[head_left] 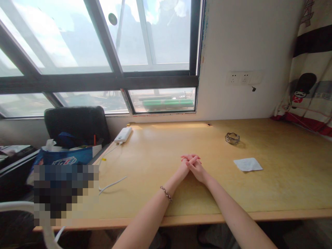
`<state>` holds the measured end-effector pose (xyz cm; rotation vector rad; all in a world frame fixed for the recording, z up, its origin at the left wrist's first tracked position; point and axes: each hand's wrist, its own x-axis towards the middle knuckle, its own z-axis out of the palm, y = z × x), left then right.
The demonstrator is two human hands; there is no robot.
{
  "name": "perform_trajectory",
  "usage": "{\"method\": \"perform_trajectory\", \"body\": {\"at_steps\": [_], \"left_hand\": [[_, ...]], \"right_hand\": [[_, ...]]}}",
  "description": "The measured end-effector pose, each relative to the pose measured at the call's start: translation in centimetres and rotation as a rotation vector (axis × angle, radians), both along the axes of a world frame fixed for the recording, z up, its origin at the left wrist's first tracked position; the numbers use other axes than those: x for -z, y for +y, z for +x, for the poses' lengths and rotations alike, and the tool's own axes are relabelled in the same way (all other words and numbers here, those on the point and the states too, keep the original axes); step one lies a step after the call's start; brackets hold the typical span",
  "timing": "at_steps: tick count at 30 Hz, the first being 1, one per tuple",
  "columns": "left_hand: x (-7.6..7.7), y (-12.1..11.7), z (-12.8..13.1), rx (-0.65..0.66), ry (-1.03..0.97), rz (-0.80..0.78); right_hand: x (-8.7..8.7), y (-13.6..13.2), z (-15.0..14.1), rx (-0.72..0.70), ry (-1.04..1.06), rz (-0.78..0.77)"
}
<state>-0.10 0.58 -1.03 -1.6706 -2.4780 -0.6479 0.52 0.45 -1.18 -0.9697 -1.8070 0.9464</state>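
My left hand (pixel 184 165) and my right hand (pixel 196 169) are clasped together over the middle of the wooden table (pixel 145 197), fingers interlaced. Each one is closed around the other, and no object shows between them. A beaded bracelet (pixel 166 194) circles my left wrist. To the right of the hands lies a folded white tissue (pixel 248 164). Farther back on that side sits a dark openwork ring-shaped thing (pixel 232 138), whose exact kind is unclear.
At the table's far left corner lies a white power bank (pixel 123 135) with a white cable (pixel 111 185) along the left edge. A blue bag (pixel 70 157) rests on a black chair (pixel 77 121). Wall sockets (pixel 240 78) and a patterned curtain (pixel 311 79) are on the right.
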Motion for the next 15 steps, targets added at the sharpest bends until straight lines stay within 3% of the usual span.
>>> {"method": "perform_trajectory", "body": {"at_steps": [8, 15], "left_hand": [[-0.23, -0.07, 0.11, -0.113, 0.359, -0.154], [-0.56, -0.26, 0.01, -0.057, 0.235, -0.107]], "right_hand": [[-0.05, -0.05, -0.03, 0.0, 0.046, -0.018], [-0.11, -0.06, -0.02, 0.002, 0.026, -0.026]]}}
